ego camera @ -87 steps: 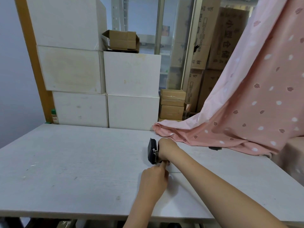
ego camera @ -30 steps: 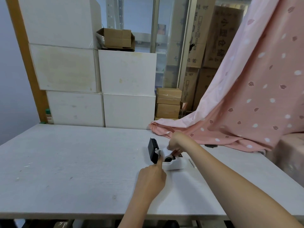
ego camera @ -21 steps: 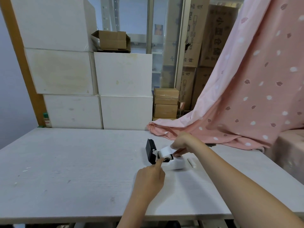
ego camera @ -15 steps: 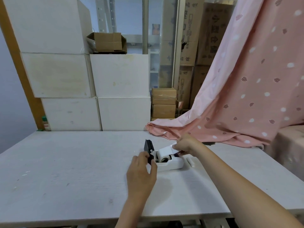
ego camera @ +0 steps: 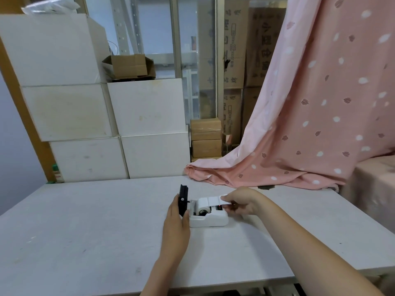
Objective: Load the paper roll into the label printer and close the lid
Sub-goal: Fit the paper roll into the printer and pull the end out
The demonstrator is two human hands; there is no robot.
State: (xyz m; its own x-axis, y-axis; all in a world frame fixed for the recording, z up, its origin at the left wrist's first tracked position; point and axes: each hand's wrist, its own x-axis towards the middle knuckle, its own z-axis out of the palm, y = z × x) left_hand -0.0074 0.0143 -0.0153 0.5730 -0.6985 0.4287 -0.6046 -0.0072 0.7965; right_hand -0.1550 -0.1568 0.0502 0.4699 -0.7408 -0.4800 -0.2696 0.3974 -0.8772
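Observation:
A small white label printer (ego camera: 208, 220) sits on the white table (ego camera: 85, 231) with its black lid (ego camera: 183, 198) standing upright on its left side. A white paper roll (ego camera: 204, 205) lies in the open bay. My right hand (ego camera: 241, 202) pinches the loose paper end and holds it stretched to the right over the printer. My left hand (ego camera: 176, 223) rests against the lid's left side and the printer's left end, fingers straight along the lid.
Pink patterned cloth (ego camera: 299, 124) drapes onto the table's far right edge. Stacked white boxes (ego camera: 106, 124) stand behind the table, with brown cartons (ego camera: 206, 137) beyond. A small green-capped bottle (ego camera: 57, 174) stands at the far left corner.
The roll went into the open bay. My right hand drew the paper end out to the right. My left hand moved from pointing at the roll to resting against the upright lid.

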